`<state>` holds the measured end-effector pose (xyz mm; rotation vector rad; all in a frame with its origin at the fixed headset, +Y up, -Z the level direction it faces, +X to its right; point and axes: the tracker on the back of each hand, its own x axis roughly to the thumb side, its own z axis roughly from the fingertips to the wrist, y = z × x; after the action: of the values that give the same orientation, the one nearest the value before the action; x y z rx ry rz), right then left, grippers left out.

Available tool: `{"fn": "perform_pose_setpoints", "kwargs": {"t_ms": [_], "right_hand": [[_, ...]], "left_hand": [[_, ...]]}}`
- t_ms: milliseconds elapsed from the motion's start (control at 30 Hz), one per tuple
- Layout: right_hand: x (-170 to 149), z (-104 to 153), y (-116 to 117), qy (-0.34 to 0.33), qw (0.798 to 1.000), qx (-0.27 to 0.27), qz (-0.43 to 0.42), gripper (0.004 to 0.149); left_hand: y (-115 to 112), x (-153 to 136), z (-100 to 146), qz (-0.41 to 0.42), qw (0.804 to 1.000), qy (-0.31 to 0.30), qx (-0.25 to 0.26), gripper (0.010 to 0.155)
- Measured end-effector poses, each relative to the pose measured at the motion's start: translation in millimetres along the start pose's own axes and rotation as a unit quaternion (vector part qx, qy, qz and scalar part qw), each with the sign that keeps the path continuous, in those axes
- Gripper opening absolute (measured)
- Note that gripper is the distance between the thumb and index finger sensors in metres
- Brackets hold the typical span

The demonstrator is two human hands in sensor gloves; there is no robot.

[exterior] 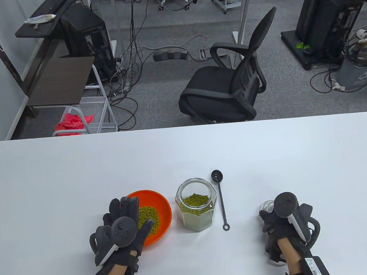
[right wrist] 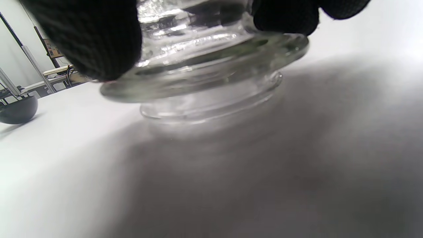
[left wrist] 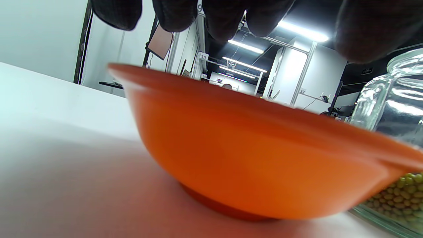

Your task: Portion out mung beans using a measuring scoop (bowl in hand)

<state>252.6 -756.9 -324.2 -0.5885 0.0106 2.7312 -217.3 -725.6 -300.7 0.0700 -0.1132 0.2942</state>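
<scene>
In the table view, the left hand point(exterior: 124, 228) hovered spread over the near rim of the orange bowl point(exterior: 163, 208), which held mung beans point(exterior: 148, 216). The open glass jar point(exterior: 197, 205) stood just right of it, the black measuring scoop point(exterior: 220, 197) lay between jar and right hand point(exterior: 285, 223).

The left wrist view showed fingertips point(left wrist: 228, 19) above the bowl's rim, apart from it.

In the right wrist view, fingers point(right wrist: 89, 39) gripped a glass lid point(right wrist: 205, 66) resting on the table point(right wrist: 297, 165).
</scene>
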Motion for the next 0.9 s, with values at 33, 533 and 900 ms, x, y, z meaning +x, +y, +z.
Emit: {"fn": "perform_pose_setpoints", "kwargs": {"t_ms": [33, 533, 900], "right_hand": [[1.4, 0.8, -0.6, -0.002, 1.0, -0.003, 0.001, 0.082], [33.8, 29.8, -27.1, -0.095, 0.99, -0.078, -0.064, 0.08], [83.6, 57.6, -59.8, -0.182, 0.97, -0.133, -0.089, 0.08]], "left_hand": [[0.2, -0.3, -0.1, -0.002, 1.0, 0.0, 0.0, 0.084], [0.9, -4.3, -0.6, 0.009, 1.0, 0.007, -0.005, 0.084], [3.2, -5.8, -0.9, -0.003, 1.0, 0.008, -0.002, 0.084]]}}
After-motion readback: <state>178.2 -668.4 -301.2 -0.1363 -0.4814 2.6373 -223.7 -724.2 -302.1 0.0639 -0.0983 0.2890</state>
